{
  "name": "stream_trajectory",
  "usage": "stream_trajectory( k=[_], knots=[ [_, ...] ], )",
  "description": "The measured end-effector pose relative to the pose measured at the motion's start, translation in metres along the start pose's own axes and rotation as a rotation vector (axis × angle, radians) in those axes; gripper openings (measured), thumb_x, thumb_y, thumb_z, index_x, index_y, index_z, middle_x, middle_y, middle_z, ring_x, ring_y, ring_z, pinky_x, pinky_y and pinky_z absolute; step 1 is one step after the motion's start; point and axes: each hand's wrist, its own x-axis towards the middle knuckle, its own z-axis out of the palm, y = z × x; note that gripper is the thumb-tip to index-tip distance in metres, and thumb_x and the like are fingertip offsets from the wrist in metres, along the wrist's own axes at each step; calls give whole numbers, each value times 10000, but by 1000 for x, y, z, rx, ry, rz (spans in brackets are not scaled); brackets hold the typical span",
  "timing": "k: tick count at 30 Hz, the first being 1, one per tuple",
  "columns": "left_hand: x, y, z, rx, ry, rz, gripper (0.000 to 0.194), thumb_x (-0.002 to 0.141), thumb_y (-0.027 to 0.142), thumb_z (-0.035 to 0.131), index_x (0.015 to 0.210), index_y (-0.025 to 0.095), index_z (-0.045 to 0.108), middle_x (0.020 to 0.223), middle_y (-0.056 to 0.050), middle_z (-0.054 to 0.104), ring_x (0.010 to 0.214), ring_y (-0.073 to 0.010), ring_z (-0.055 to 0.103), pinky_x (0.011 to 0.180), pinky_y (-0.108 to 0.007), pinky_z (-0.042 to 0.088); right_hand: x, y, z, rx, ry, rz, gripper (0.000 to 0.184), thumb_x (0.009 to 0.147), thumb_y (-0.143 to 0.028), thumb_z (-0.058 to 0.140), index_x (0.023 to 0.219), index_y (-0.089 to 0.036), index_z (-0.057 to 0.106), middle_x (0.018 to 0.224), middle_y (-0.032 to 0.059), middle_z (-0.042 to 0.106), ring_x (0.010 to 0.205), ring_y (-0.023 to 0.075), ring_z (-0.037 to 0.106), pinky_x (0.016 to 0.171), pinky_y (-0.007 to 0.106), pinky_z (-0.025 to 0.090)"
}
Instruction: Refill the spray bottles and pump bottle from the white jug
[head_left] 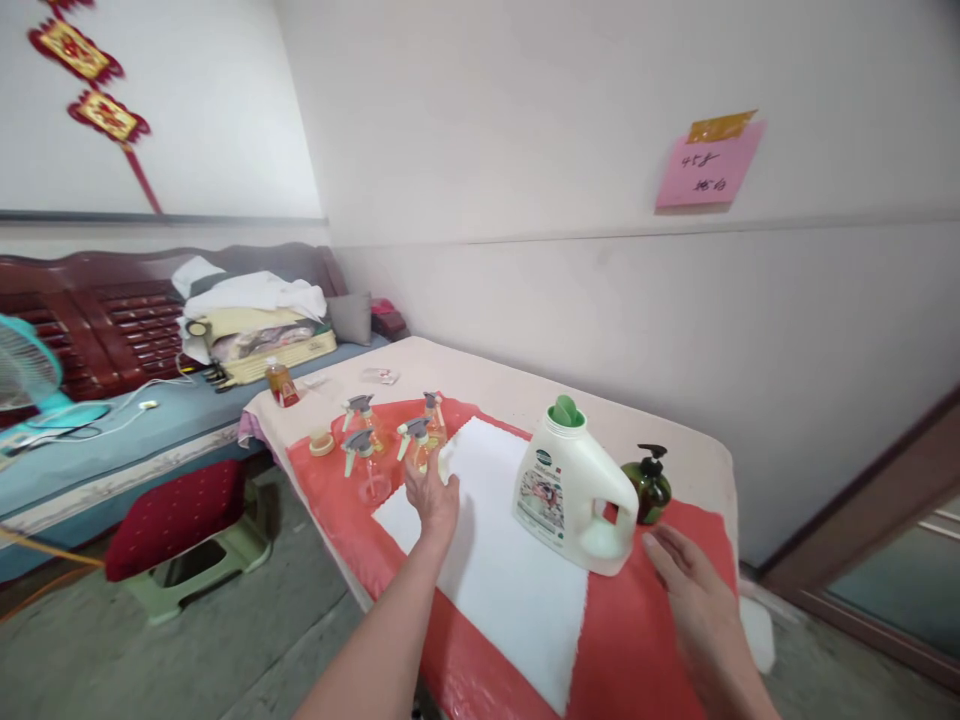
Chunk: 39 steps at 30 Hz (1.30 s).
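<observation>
My left hand (433, 500) is closed around the lower part of a clear spray bottle (418, 436) with a grey and white trigger head; the hand hides much of the bottle. Three more spray bottles of this kind, such as the clear one (367, 470) to the left, stand close by. A large cream-white detergent jug (559, 490) with a green cap rests on a white cloth (499, 560). To the right of the jug, my right hand (686, 575) is open and holds nothing. Just beyond it is a dark green pump bottle (651, 490).
Red sheeting (630, 640) covers part of the pink-clothed table (495, 375). A tape roll (321, 443) and an amber bottle (281, 383) sit toward the left. Beside the table stands a red-topped stool (180, 515); a white wall (525, 300) runs behind.
</observation>
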Motion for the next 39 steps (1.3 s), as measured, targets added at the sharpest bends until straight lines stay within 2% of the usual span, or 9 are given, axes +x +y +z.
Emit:
stream_trajectory(
  k=[7, 12, 18, 20, 23, 28, 31, 35, 39],
  knots=[
    [33, -19, 9, 28, 24, 99, 526, 736, 220, 698, 1253, 286, 628, 1350, -163, 419, 1288, -414, 371, 1038, -581, 296, -12, -15, 9, 69, -62, 58, 664, 603, -636, 705, 1112, -216, 629, 1291, 98, 621, 1268, 336, 494, 1062, 461, 393],
    [45, -24, 12, -38, 37, 148, 537, 688, 198, 739, 1211, 278, 649, 1477, -123, 367, 1338, -414, 338, 1079, -575, 256, -15, -18, 10, -29, 1, 28, 671, 616, -675, 664, 1116, -231, 620, 1268, 106, 628, 1215, 357, 526, 1005, 480, 422],
    [42, -7, -6, -226, 39, 128, 358, 768, 225, 642, 1121, 240, 699, 1368, -95, 495, 1315, -309, 398, 1075, -433, 335, -31, -23, 10, -175, 164, -297, 475, 720, -622, 589, 991, -233, 619, 1078, 110, 661, 970, 311, 615, 859, 441, 498],
    [32, 8, -19, -438, -41, 112, 317, 780, 257, 624, 1081, 230, 721, 1231, -87, 566, 1192, -279, 507, 1001, -377, 403, -43, -22, 16, -188, 85, -419, 377, 768, -571, 584, 951, -245, 632, 1011, 99, 669, 899, 287, 625, 819, 416, 514],
    [5, 33, -40, -726, -347, 92, 260, 756, 298, 673, 988, 215, 757, 1035, -58, 624, 1029, -248, 583, 916, -351, 445, -62, -18, 27, -191, -195, -483, 350, 785, -509, 628, 1029, -259, 648, 1076, 95, 667, 954, 289, 626, 847, 416, 518],
    [-46, 64, -66, -1080, -789, 70, 187, 691, 224, 756, 874, 192, 774, 1028, -75, 663, 1099, -280, 576, 983, -391, 410, -78, -16, 42, -46, -564, -415, 833, 720, -507, 739, 1423, -260, 367, 1479, 112, 412, 1365, 319, 364, 1118, 497, 318],
    [-65, 75, -73, -1224, -979, 20, 94, 677, 170, 750, 771, 175, 748, 1050, -78, 667, 1066, -285, 597, 965, -416, 428, -79, -18, 45, 200, -730, -303, 949, 679, -518, 779, 1445, -261, 280, 1485, 130, 397, 1339, 308, 408, 1077, 467, 376],
    [-73, 86, -74, -1442, -970, -117, 108, 691, 163, 726, 754, 181, 641, 1003, -41, 652, 987, -235, 623, 932, -396, 448, -75, -24, 41, 317, -737, -209, 882, 632, -474, 823, 1357, -247, 374, 1367, 124, 520, 1235, 308, 509, 1021, 447, 416],
    [-73, 89, -70, -1409, -955, -186, 241, 829, 385, 645, 980, 199, 618, 996, -68, 655, 1028, -245, 612, 951, -421, 446, -71, -30, 36, 374, -800, -177, 738, 708, -447, 761, 1326, -242, 415, 1294, 97, 572, 1179, 291, 546, 973, 421, 441]
  ],
)
